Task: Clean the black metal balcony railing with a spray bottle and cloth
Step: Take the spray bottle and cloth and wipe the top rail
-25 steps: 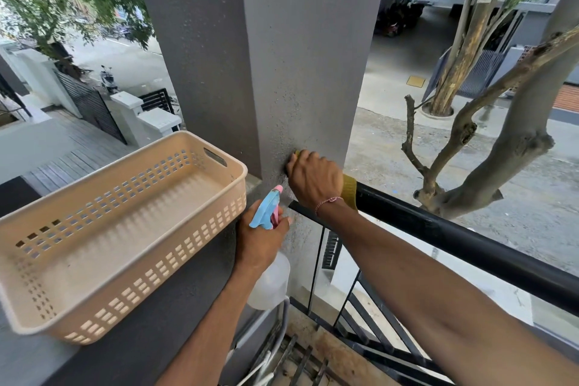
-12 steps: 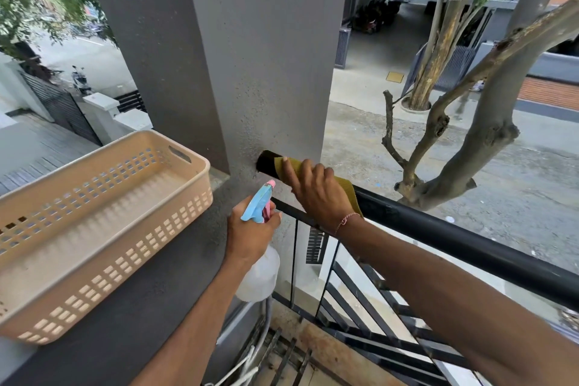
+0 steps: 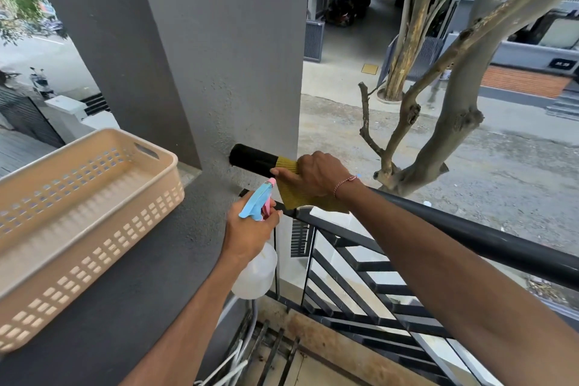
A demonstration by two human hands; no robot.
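My right hand clamps the cloth around the railing; my left hand grips the spray bottle. A loosened grip could drop either to the street.

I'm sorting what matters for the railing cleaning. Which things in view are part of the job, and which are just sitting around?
In the job:
- black railing
- yellow cloth, right hand
- spray bottle, left hand

Just lying about:
- beige basket on the ledge
- grey pillar
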